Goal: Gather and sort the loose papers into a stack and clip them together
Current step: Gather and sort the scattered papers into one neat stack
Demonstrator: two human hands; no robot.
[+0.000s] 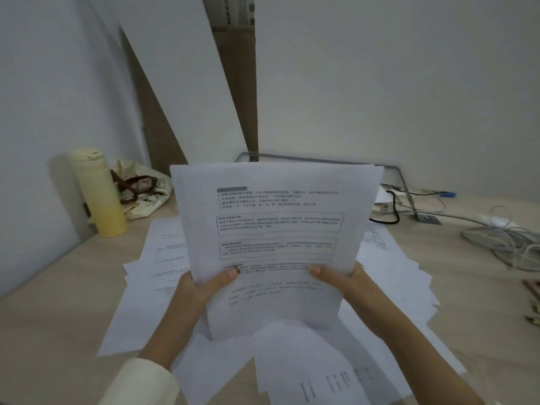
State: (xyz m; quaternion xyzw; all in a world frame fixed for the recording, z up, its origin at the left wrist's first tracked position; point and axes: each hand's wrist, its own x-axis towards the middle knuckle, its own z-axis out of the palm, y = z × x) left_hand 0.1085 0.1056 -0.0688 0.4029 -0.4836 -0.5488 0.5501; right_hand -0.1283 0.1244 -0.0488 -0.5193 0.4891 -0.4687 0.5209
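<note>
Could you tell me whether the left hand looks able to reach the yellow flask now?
Probably yes, once freed: the left hand grips the held papers together with the right hand, so it must let go first. Nothing stands between it and the flask but flat loose sheets.

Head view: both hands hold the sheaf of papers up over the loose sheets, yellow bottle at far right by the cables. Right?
Not quite. The head view shows the yellow bottle at the far left beside the cloth bag; the cables lie on the right. The rest holds: the left hand and right hand grip the sheaf of papers above the loose sheets.
</note>
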